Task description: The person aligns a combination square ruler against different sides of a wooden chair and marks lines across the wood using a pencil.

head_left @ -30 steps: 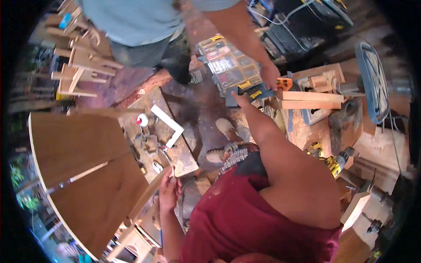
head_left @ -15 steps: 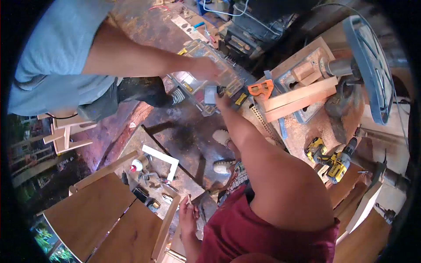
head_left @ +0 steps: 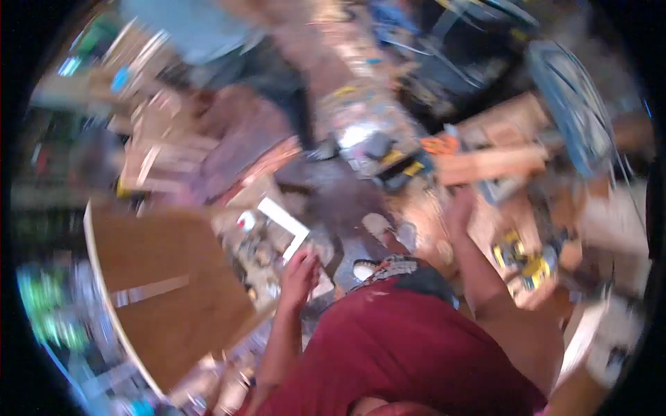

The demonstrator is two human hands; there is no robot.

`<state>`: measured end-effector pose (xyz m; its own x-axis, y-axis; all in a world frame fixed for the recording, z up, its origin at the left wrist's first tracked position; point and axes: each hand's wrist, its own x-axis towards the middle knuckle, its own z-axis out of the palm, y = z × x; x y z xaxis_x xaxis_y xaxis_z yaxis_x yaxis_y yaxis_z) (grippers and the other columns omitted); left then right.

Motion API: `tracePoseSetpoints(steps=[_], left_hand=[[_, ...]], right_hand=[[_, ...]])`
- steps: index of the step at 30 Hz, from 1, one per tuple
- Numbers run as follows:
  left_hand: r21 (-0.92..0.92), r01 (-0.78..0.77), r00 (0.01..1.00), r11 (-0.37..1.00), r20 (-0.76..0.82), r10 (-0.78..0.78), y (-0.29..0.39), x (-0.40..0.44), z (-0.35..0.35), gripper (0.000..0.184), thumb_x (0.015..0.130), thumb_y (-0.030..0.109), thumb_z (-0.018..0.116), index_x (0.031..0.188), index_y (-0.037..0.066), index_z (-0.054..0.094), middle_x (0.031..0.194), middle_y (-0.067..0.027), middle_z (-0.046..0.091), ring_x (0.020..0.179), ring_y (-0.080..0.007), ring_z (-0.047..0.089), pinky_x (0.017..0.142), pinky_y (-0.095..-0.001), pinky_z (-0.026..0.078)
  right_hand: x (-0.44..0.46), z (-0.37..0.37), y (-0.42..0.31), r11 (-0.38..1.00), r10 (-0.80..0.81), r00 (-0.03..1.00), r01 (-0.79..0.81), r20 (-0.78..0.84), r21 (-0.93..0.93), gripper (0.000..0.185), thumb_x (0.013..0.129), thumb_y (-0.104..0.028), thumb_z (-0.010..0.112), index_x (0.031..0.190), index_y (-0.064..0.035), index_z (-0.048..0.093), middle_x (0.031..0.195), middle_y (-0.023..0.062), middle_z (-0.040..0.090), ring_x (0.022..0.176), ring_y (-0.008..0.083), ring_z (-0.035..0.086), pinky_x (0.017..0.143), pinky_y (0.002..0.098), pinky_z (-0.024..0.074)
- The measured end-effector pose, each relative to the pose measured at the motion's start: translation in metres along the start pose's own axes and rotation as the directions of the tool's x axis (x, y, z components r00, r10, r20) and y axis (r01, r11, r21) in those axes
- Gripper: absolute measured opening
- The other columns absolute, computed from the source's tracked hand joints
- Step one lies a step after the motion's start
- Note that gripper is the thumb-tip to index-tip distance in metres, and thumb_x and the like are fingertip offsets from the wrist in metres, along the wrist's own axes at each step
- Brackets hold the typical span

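My left hand [head_left: 303, 270] is closed, its fingers curled, beside the lower end of a white L-shaped square [head_left: 281, 220]. Blur hides what the fingers hold, if anything. Smeared by motion, my right hand [head_left: 459, 208] is just below a pale wooden board [head_left: 489, 165] on the sawdust-covered bench; its fingers cannot be made out. Beyond it an orange tool [head_left: 440, 145] lies at the board's left end. Yellow-and-black power drills [head_left: 535, 269] are to the right of my right arm.
A clear-lidded organizer case [head_left: 361, 135] stands ahead, with a dark object on it. A large brown wooden panel [head_left: 159, 277] fills the left. A small red-capped bottle [head_left: 245, 220] is near the square. Another person's blue shirt [head_left: 194, 31] shows at the top.
My right hand has drawn back from the organizer case toward the bench. The other person's arm has left the case, and they appear farther off. My view has swung and blurred.
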<state>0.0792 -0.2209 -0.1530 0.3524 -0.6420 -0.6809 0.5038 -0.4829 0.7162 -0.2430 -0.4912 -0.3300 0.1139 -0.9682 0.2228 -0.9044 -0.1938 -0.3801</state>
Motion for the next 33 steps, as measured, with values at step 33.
tracePoseSetpoints(steps=[33], left_hand=[[0.065,-0.585,0.757,0.808,-0.314,0.573,-0.099,-0.126,-0.038,0.027,0.088,0.025,0.065,0.105,0.007,0.056,0.102,-0.0039,0.059,0.085,-0.0102,0.058,0.074,-0.0253,0.048]], right_hand=[[-0.135,-0.022,-0.164,0.481,-0.717,0.504,-0.142,0.482,0.865,0.021,0.089,-0.015,0.056,0.105,-0.0015,0.051,0.084,0.0016,0.052,0.077,0.0115,0.050,0.071,0.0276,0.0432]])
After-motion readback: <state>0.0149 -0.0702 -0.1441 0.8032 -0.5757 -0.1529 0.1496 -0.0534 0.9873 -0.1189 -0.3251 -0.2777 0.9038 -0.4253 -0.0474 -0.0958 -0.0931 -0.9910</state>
